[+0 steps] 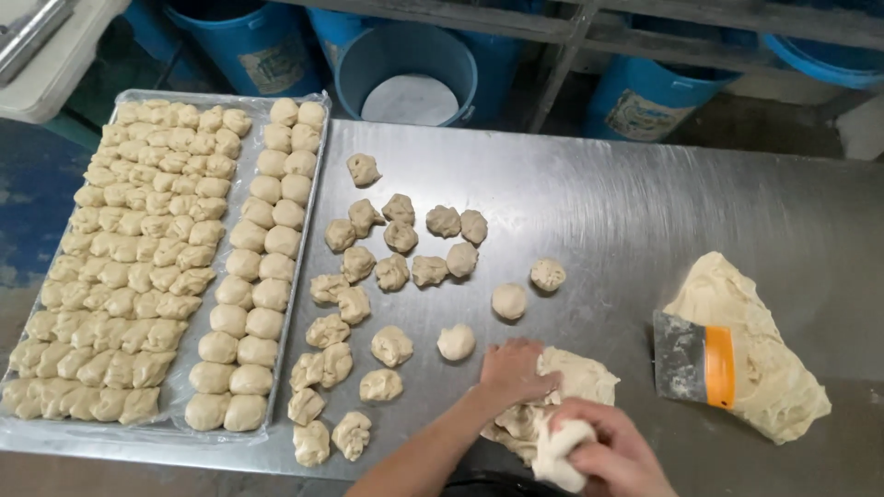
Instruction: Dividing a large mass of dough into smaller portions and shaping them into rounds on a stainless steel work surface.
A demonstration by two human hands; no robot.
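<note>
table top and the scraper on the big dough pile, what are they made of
Table top: looks like brushed stainless steel, grey with a dull sheen and fine streaks. Scraper: seemingly a thin metal blade, dusted with flour, with an orange grip, probably plastic, lying on the dough pile.
</note>
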